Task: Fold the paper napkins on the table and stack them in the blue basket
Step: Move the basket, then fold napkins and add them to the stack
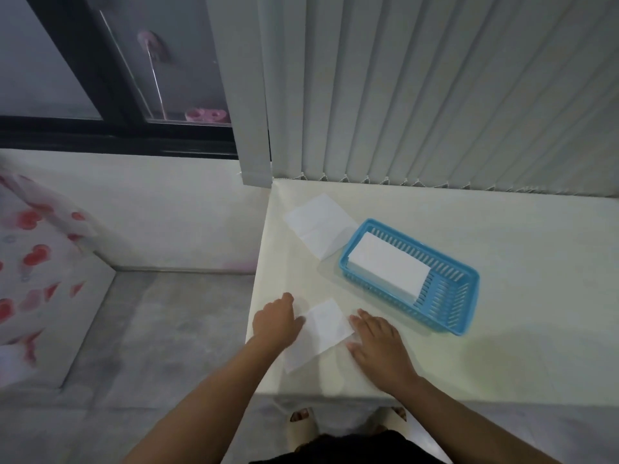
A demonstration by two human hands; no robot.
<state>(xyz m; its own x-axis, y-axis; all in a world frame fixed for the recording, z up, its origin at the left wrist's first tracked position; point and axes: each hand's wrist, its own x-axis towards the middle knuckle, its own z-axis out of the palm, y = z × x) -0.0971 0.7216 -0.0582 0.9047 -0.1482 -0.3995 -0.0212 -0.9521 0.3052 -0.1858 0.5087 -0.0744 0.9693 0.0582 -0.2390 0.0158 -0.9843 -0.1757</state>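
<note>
A white paper napkin (321, 333) lies folded into a strip near the table's front left corner. My left hand (276, 321) rests on its left edge, fingers curled down onto the paper. On the right edge lies my right hand (376, 343), flat with fingers spread. A blue slotted basket (449, 303) stands to the right and farther back, with a stack of folded napkins (388, 266) in its far end. An unfolded napkin (318, 224) lies flat at the table's far left, touching the basket's corner.
The cream table (502, 346) ends at a left edge just beside my left hand and at a front edge close below the napkin. Vertical blinds (435, 95) hang along the back. Grey floor and a patterned mattress lie to the left.
</note>
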